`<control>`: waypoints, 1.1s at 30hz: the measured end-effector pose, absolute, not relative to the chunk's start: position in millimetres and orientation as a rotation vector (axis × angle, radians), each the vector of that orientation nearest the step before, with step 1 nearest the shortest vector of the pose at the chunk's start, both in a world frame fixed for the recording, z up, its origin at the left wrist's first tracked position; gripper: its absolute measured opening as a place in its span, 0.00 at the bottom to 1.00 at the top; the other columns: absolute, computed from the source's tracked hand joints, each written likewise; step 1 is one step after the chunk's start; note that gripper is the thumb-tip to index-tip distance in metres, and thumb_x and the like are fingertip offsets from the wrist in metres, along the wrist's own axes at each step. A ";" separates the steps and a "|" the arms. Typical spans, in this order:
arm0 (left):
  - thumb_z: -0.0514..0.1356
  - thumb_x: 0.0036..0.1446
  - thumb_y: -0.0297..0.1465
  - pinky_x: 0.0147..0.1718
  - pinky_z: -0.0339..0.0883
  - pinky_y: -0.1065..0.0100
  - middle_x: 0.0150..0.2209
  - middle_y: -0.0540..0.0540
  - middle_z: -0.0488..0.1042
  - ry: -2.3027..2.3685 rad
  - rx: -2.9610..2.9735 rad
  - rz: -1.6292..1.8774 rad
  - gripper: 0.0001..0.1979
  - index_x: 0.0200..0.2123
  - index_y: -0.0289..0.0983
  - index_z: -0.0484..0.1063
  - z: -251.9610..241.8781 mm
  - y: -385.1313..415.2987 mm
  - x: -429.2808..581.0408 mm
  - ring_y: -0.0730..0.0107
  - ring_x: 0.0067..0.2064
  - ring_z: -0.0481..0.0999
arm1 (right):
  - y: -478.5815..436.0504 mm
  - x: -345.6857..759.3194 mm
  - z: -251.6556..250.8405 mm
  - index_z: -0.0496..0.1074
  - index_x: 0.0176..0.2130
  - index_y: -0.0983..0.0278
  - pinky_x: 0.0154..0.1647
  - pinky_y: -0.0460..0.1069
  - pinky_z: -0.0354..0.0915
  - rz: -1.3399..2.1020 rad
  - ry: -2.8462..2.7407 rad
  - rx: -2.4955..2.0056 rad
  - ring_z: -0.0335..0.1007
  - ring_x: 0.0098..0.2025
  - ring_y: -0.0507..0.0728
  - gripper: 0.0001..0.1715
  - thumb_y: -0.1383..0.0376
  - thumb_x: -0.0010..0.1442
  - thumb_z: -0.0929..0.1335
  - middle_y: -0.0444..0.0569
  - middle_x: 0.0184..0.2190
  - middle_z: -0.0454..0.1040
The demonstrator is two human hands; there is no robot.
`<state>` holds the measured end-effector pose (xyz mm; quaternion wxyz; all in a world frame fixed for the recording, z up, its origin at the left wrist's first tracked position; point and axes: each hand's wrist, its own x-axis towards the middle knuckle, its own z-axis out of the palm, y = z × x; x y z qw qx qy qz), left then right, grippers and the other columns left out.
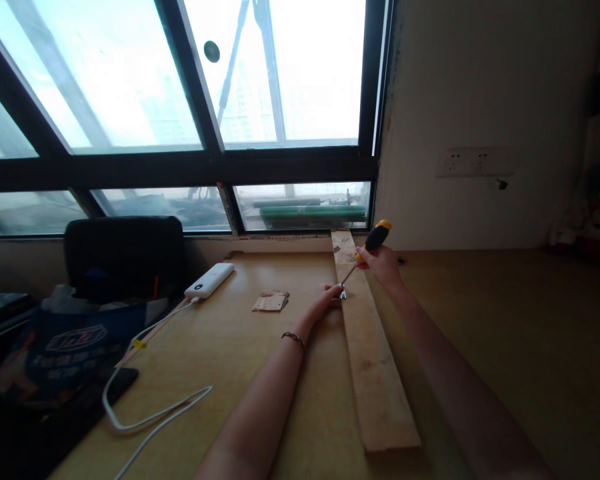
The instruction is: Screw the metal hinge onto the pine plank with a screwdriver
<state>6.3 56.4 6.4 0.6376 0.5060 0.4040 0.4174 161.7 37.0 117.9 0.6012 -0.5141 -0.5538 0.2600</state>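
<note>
A long wooden plank (373, 360) lies lengthwise on the wooden table, reaching toward the window. My right hand (381, 265) is closed around a screwdriver (377, 237) with a black and yellow handle. Its shaft slants down to the left, and the tip meets a small shiny metal bracket (343, 294) at the plank's left edge. The fingers of my left hand (326, 300) are closed at this bracket and steady it against the wood. Whether a screw sits under the tip is too small to make out.
Left of the plank lies a small stack of thin brown pieces (271, 302). A white power bank (210, 280) with a white cable (155, 423) rests near the table's left side. Beyond that edge stand a black chair (124, 250) and a blue bag (80, 343). The window (300, 167) borders the far end.
</note>
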 end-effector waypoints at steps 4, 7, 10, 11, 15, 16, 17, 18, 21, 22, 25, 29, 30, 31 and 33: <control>0.60 0.44 0.38 0.25 0.66 0.72 0.24 0.47 0.70 0.987 1.179 0.932 0.14 0.25 0.31 0.68 3.3 59.1 7.9 0.73 0.26 0.70 | 34.9 161.3 118.4 0.70 0.26 0.67 0.20 0.48 0.70 0.602 -1.314 -1.209 0.73 0.22 0.56 0.20 0.52 0.44 0.69 0.51 0.25 0.75; 0.60 0.44 0.38 0.25 0.66 0.72 0.24 0.48 0.69 1.003 1.186 0.942 0.13 0.25 0.32 0.66 1.3 60.9 9.1 0.74 0.26 0.70 | 28.6 159.0 123.7 0.70 0.26 0.67 0.21 0.47 0.69 0.557 -1.415 -1.233 0.73 0.23 0.57 0.20 0.51 0.46 0.68 0.50 0.25 0.75; 0.58 0.46 0.38 0.24 0.65 0.72 0.24 0.48 0.69 0.996 1.205 0.917 0.12 0.26 0.32 0.67 0.1 62.1 10.5 0.73 0.26 0.71 | 23.0 155.4 128.3 0.69 0.25 0.65 0.22 0.47 0.69 0.476 -1.500 -1.255 0.73 0.23 0.57 0.18 0.52 0.46 0.68 0.49 0.23 0.75; 0.57 0.47 0.38 0.24 0.65 0.72 0.24 0.47 0.70 1.000 1.214 0.903 0.12 0.26 0.32 0.67 -0.2 62.4 11.1 0.72 0.26 0.71 | 21.8 154.2 129.0 0.68 0.26 0.65 0.22 0.47 0.68 0.455 -1.522 -1.249 0.73 0.22 0.56 0.17 0.53 0.46 0.68 0.49 0.23 0.75; 0.54 0.49 0.37 0.21 0.63 0.72 0.24 0.46 0.70 1.032 1.244 0.872 0.12 0.28 0.32 0.67 -0.9 63.5 13.4 0.71 0.25 0.71 | 19.0 151.0 129.0 0.66 0.29 0.64 0.23 0.46 0.67 0.350 -1.591 -1.214 0.73 0.23 0.55 0.14 0.56 0.47 0.68 0.48 0.23 0.75; 0.54 0.49 0.37 0.20 0.63 0.72 0.24 0.46 0.70 1.035 1.249 0.870 0.12 0.28 0.32 0.67 -1.0 63.5 13.8 0.72 0.24 0.70 | 18.5 150.7 128.7 0.66 0.29 0.64 0.23 0.46 0.67 0.314 -1.591 -1.224 0.73 0.22 0.55 0.14 0.56 0.48 0.68 0.48 0.23 0.75; 0.53 0.49 0.36 0.20 0.63 0.72 0.24 0.46 0.70 1.033 1.254 0.872 0.12 0.28 0.32 0.67 -1.1 63.3 14.1 0.72 0.24 0.70 | 18.2 150.6 128.4 0.66 0.28 0.64 0.23 0.47 0.67 0.287 -1.582 -1.238 0.73 0.22 0.56 0.14 0.55 0.48 0.68 0.48 0.23 0.75; 0.53 0.49 0.36 0.19 0.63 0.72 0.23 0.47 0.69 1.030 1.259 0.880 0.11 0.28 0.32 0.67 -1.0 62.9 14.3 0.72 0.23 0.70 | 18.0 150.6 128.1 0.66 0.27 0.64 0.22 0.46 0.66 0.274 -1.569 -1.250 0.72 0.21 0.56 0.15 0.55 0.48 0.67 0.49 0.22 0.75; 0.53 0.49 0.35 0.19 0.62 0.73 0.22 0.48 0.69 1.004 1.270 0.900 0.11 0.27 0.33 0.67 -0.7 61.6 14.6 0.73 0.22 0.68 | 18.0 151.8 127.0 0.66 0.24 0.64 0.19 0.46 0.65 0.293 -1.531 -1.262 0.71 0.18 0.55 0.17 0.53 0.48 0.67 0.50 0.20 0.74; 0.53 0.49 0.35 0.19 0.62 0.73 0.22 0.48 0.69 0.999 1.270 0.902 0.11 0.27 0.33 0.67 -0.6 61.4 14.7 0.74 0.22 0.68 | 18.2 152.4 126.5 0.66 0.23 0.65 0.19 0.46 0.64 0.299 -1.519 -1.264 0.70 0.18 0.55 0.18 0.52 0.48 0.67 0.50 0.20 0.74; 0.53 0.49 0.36 0.20 0.61 0.74 0.21 0.49 0.68 1.007 1.259 0.896 0.11 0.26 0.34 0.67 -1.9 62.5 15.1 0.74 0.22 0.68 | 19.1 154.9 124.7 0.66 0.20 0.65 0.18 0.46 0.64 0.299 -1.467 -1.286 0.70 0.17 0.56 0.21 0.50 0.47 0.67 0.50 0.17 0.72; 0.53 0.48 0.37 0.20 0.61 0.74 0.22 0.49 0.68 0.998 1.252 0.893 0.12 0.27 0.34 0.67 -6.6 65.9 15.2 0.74 0.23 0.68 | 22.1 159.5 122.5 0.67 0.18 0.65 0.20 0.47 0.64 0.243 -1.387 -1.318 0.69 0.16 0.56 0.23 0.48 0.44 0.68 0.49 0.15 0.71; 0.53 0.48 0.37 0.20 0.61 0.73 0.22 0.48 0.69 0.990 1.251 0.899 0.12 0.28 0.34 0.67 -7.8 66.5 15.1 0.74 0.23 0.68 | 23.6 160.9 122.1 0.67 0.19 0.65 0.20 0.47 0.64 0.242 -1.379 -1.319 0.69 0.16 0.56 0.23 0.48 0.43 0.68 0.49 0.15 0.71; 0.53 0.48 0.37 0.20 0.61 0.73 0.23 0.48 0.69 0.980 1.250 0.907 0.12 0.28 0.34 0.67 -8.8 66.8 14.8 0.73 0.23 0.68 | 25.3 162.2 121.7 0.68 0.19 0.66 0.20 0.47 0.63 0.262 -1.381 -1.309 0.69 0.17 0.56 0.23 0.48 0.42 0.69 0.50 0.16 0.72; 0.53 0.48 0.37 0.20 0.62 0.73 0.23 0.49 0.69 0.964 1.249 0.920 0.12 0.28 0.34 0.67 -9.9 66.7 14.1 0.73 0.23 0.68 | 29.0 164.6 121.2 0.70 0.22 0.66 0.19 0.47 0.62 0.358 -1.399 -1.245 0.71 0.20 0.57 0.23 0.48 0.40 0.70 0.50 0.19 0.74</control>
